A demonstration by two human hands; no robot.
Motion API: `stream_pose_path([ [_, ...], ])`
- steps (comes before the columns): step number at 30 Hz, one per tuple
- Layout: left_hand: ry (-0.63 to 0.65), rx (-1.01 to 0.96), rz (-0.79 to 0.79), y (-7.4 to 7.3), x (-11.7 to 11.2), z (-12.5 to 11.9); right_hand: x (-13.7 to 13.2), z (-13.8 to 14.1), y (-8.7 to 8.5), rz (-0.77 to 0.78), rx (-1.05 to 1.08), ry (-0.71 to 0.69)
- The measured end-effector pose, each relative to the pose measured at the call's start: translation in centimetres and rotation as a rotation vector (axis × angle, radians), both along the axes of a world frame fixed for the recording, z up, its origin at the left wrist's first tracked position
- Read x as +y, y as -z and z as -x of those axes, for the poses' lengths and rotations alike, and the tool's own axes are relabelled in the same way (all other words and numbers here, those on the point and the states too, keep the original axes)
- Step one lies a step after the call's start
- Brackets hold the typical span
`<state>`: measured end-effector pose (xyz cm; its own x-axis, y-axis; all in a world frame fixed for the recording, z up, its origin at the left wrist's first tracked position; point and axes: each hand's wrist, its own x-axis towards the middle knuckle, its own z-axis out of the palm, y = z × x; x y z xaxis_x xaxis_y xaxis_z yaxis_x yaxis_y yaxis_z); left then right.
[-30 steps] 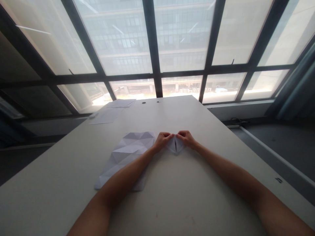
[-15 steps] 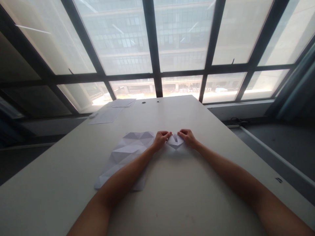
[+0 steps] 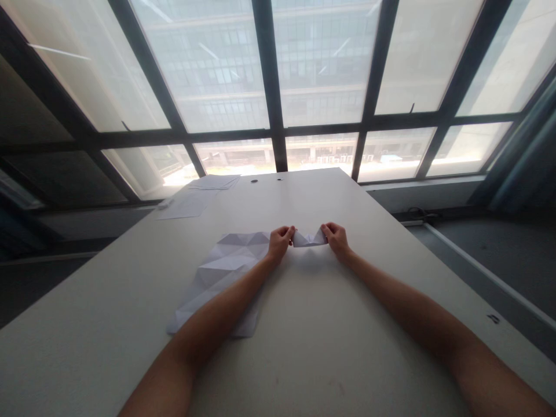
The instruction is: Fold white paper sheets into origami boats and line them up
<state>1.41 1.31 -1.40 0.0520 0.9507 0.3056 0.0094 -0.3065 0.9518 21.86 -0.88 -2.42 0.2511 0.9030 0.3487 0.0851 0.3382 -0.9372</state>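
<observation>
A small folded white paper piece (image 3: 309, 238) is held just above the white table (image 3: 313, 347), stretched sideways between both hands. My left hand (image 3: 280, 241) pinches its left end and my right hand (image 3: 335, 237) pinches its right end, fingers closed on the paper. Under my left forearm lies a larger creased white sheet (image 3: 226, 272), flat on the table.
Loose flat sheets of paper (image 3: 197, 197) lie at the table's far left corner, with two small dark spots (image 3: 254, 181) near the far edge. Tall windows with dark frames (image 3: 269, 87) stand behind the table. Floor drops off to the right of the table.
My hands have moved apart and lifted slightly, pulling the folded paper from a closed pointed shape into a wider, flatter one.
</observation>
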Motion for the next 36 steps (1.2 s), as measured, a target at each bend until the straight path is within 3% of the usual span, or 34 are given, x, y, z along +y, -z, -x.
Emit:
stream_pose_path([
  [10,-0.077,-0.073,-0.031,0.6,0.9,0.2,1.3,-0.8,0.8,-0.068,0.060,0.197],
  [17,-0.036,-0.257,0.123,1.2,1.0,-0.2,2.0,-0.8,1.3,-0.029,0.161,0.246],
  [24,0.096,-0.359,0.237,1.1,0.7,-0.4,1.7,-0.4,1.4,0.066,0.197,0.208],
  [29,0.242,-0.342,0.269,0.8,0.0,-0.6,1.4,-0.1,1.3,0.015,0.152,0.172],
  [36,0.352,-0.361,0.264,0.6,-0.2,-0.4,0.3,1.3,0.7,-0.078,0.167,-0.082],
])
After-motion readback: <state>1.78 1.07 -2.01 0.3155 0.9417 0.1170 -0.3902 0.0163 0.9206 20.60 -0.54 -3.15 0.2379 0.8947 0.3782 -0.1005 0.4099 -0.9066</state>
